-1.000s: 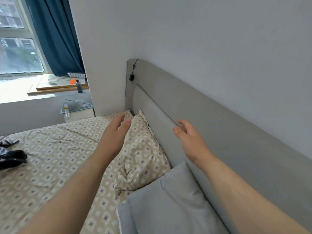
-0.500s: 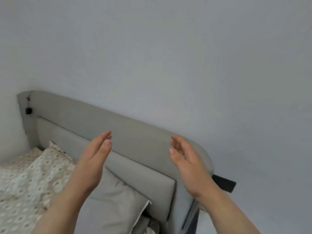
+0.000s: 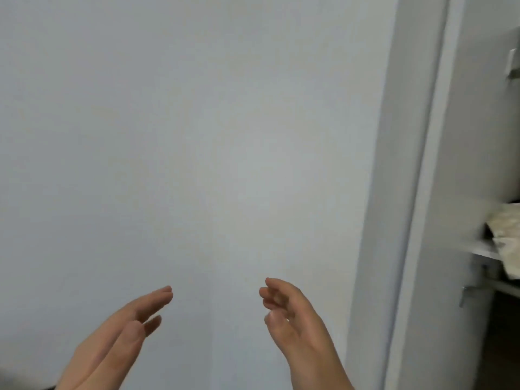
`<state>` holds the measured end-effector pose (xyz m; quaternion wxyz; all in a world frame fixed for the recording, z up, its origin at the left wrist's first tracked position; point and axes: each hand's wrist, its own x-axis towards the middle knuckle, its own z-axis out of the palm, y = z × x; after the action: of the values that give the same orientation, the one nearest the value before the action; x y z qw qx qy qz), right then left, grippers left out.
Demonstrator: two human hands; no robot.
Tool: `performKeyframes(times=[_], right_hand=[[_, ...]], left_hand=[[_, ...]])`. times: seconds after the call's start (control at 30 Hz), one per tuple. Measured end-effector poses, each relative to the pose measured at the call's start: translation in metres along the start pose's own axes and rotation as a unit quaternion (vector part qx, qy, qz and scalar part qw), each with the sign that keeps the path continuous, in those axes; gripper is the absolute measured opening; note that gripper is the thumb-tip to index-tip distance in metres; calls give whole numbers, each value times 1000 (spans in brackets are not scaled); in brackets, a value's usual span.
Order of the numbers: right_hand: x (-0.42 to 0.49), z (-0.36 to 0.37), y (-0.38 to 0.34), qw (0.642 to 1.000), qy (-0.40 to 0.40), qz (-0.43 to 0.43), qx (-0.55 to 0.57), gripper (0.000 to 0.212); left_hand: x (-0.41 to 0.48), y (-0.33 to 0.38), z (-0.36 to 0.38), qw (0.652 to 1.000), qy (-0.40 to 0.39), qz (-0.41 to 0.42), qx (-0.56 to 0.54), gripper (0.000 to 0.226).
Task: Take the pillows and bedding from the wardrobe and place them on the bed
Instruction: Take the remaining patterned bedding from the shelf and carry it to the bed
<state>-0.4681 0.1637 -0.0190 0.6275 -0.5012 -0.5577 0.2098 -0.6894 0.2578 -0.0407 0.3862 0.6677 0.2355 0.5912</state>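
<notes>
My left hand (image 3: 118, 339) and my right hand (image 3: 298, 325) are raised side by side low in the view, palms facing each other, fingers apart, both holding nothing. Behind them is a bare wall. At the far right the open wardrobe (image 3: 461, 164) shows its grey side panel and a shelf. A folded piece of beige patterned bedding (image 3: 506, 235) lies on that shelf, blurred and cut off by the frame edge. It is well to the right of my right hand. The bed and the pillows are out of view.
A pale blue-grey wall (image 3: 197, 136) fills most of the view. A vertical grey wardrobe edge (image 3: 405, 192) runs down the right side. A small metal fitting (image 3: 464, 295) sits on the panel below the shelf.
The view has swung right, away from the bed and headboard to the bare wall and the wardrobe. Both hands stay raised, open and empty throughout.
</notes>
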Motion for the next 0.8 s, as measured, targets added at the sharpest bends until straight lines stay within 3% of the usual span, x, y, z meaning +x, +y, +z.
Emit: performKeyframes(times=[0.1, 0.17, 0.27, 0.4, 0.47, 0.53, 0.6, 0.67, 0.73, 0.8], right_hand=[[-14, -67, -24, 996, 76, 0, -38, 39], [-26, -107, -39, 988, 144, 1, -56, 29], [-51, -150, -64, 972, 215, -3, -100, 35], [-84, -193, -88, 934, 326, 9, -148, 43], [-97, -211, -97, 913, 367, 17, -180, 43], [-110, -229, -103, 886, 416, 18, -205, 40], [-122, -242, -110, 862, 458, 20, -214, 34], [-138, -253, -114, 837, 493, 27, -235, 37], [-159, -263, -120, 819, 513, 30, -256, 42], [-178, -277, -126, 804, 531, 36, -267, 32]], left_hand=[[11, 11, 83, 984, -133, 77, -96, 47], [17, 38, 133, 944, -273, 104, -154, 48], [14, 70, 198, 879, -399, 28, -260, 55], [-12, 95, 271, 851, -373, -68, -362, 64], [-21, 106, 297, 825, -442, -86, -342, 70], [-27, 108, 320, 786, -501, -66, -357, 100], [-26, 114, 349, 800, -474, -64, -362, 109], [-28, 115, 372, 808, -456, -45, -370, 100], [-31, 122, 394, 804, -469, -40, -364, 88], [-31, 130, 420, 792, -482, -39, -373, 96]])
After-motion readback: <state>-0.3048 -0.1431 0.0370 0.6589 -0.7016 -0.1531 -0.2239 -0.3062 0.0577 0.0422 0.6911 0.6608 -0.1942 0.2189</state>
